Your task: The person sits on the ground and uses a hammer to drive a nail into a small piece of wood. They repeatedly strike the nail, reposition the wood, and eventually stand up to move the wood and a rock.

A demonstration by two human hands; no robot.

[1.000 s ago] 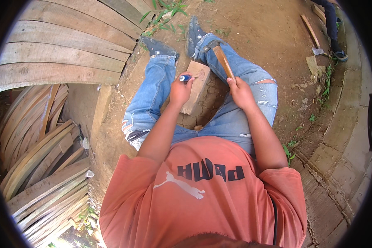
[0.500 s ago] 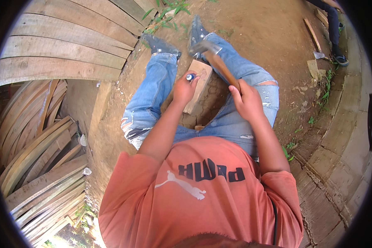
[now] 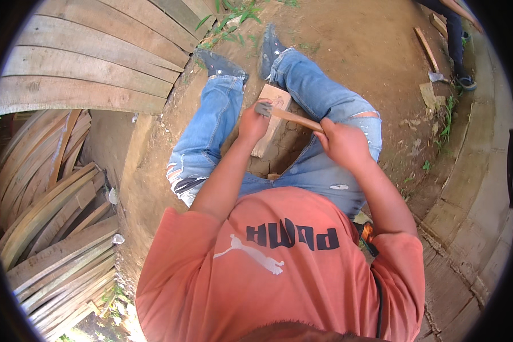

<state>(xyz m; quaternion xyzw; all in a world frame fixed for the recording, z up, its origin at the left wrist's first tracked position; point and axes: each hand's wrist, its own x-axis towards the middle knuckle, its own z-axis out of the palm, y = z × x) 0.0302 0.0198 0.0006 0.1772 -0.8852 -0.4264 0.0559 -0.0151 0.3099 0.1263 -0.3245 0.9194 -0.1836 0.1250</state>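
My right hand [image 3: 345,145] is closed round the lower wooden handle of a hammer [image 3: 298,119]. Its grey metal head [image 3: 263,108] lies over the top of my left fist, on the butt of the chisel held there. My left hand [image 3: 253,122] is wrapped round that chisel, whose blade is hidden. Beneath is a thick wooden board [image 3: 264,143], slanting between my legs, with curved marks near its far end. My left fist rests at the board's left edge.
My jeans-clad legs [image 3: 211,119] flank the board on bare earth. Wooden planks [image 3: 91,68] form a surface at upper left, with stacked curved timber [image 3: 51,211] below. Another person's leg [image 3: 455,43] stands at upper right, near a wood strip [image 3: 426,47] and a block wall edge [image 3: 461,176].
The hammer has swung down and left from above my right shin onto the chisel's butt, covering its blue end. My right forearm turned with it; my left hand stayed in place.
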